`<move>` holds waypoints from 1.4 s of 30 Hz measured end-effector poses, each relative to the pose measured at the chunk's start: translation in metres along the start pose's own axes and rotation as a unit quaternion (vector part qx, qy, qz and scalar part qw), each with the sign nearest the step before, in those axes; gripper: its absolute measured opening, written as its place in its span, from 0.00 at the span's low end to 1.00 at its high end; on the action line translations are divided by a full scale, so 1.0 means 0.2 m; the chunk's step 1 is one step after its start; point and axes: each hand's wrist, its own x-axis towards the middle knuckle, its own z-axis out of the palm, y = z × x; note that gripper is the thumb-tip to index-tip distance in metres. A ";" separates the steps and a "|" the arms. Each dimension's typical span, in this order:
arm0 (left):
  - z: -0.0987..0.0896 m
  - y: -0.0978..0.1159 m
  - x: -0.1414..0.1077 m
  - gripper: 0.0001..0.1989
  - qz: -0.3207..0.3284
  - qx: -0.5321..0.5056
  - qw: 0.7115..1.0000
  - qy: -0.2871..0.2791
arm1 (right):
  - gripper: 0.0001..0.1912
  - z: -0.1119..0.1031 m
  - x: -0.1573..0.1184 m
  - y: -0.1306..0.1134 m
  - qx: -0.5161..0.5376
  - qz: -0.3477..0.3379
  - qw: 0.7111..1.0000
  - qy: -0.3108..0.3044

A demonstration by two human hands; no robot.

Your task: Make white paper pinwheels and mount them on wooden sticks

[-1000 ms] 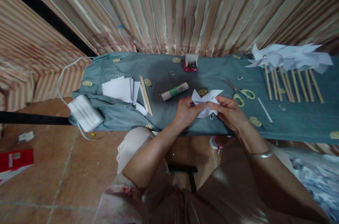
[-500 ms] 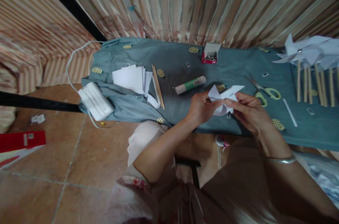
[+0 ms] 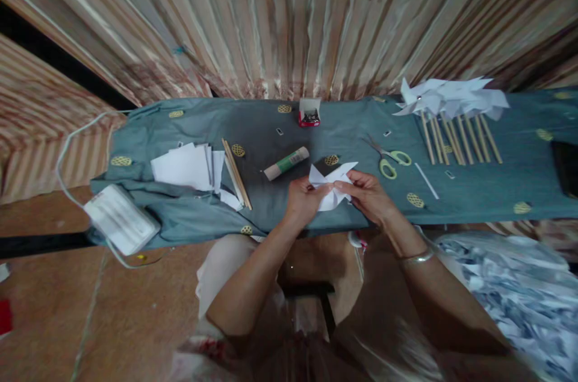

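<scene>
Between my two hands is a white paper pinwheel (image 3: 333,196), its blades folded in toward the middle. My left hand (image 3: 303,200) pinches its left side, thumb pressed near the centre. From the right, my right hand (image 3: 368,194) grips it with the thumb at the centre too. The fingers under the paper are partly hidden. A glue stick (image 3: 286,164) lies just beyond my left hand, and scissors with green handles (image 3: 388,159) lie to the right of my right hand. Farther back stands a small red box (image 3: 309,117) of metal pins or tacks.
Finished pinwheels (image 3: 456,99) on wooden sticks lie at the back right. White paper sheets (image 3: 183,166), loose sticks (image 3: 236,174) and a white power strip (image 3: 121,219) with a cable are on the left. A paper strip (image 3: 427,181) lies right of the scissors. A dark object (image 3: 565,168) sits at the right edge.
The view has swung to the right, so the table's contents appear farther left and more of its right end shows. Both hands keep their hold on the paper pinwheel.
</scene>
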 end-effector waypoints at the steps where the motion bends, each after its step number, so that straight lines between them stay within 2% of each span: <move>1: 0.01 0.01 0.00 0.16 -0.004 -0.001 1.000 0.007 | 0.19 0.00 0.00 0.00 0.006 -0.001 1.000 -0.003; 8: 0.05 0.06 0.00 0.13 0.000 -0.019 0.999 0.040 | 0.16 -0.05 0.00 -0.04 0.024 -0.018 0.999 -0.023; 12: 0.07 0.07 0.00 0.11 0.018 -0.013 0.999 0.035 | 0.17 -0.07 -0.01 -0.05 0.015 -0.024 0.999 -0.033; 17: 0.06 0.06 0.00 0.09 0.022 0.005 0.999 0.036 | 0.17 -0.06 0.01 -0.04 0.011 -0.025 0.999 -0.037; 23: 0.04 0.07 0.00 0.08 -0.005 0.004 0.999 0.038 | 0.17 -0.04 0.02 -0.02 -0.003 -0.026 0.999 -0.044; 31: 0.01 0.06 0.01 0.14 -0.011 0.019 1.000 0.003 | 0.15 -0.04 0.03 0.00 -0.019 -0.030 0.999 -0.020; 42: -0.01 0.04 0.01 0.12 0.009 0.039 0.999 -0.020 | 0.15 -0.03 0.02 -0.02 -0.034 -0.013 0.999 -0.015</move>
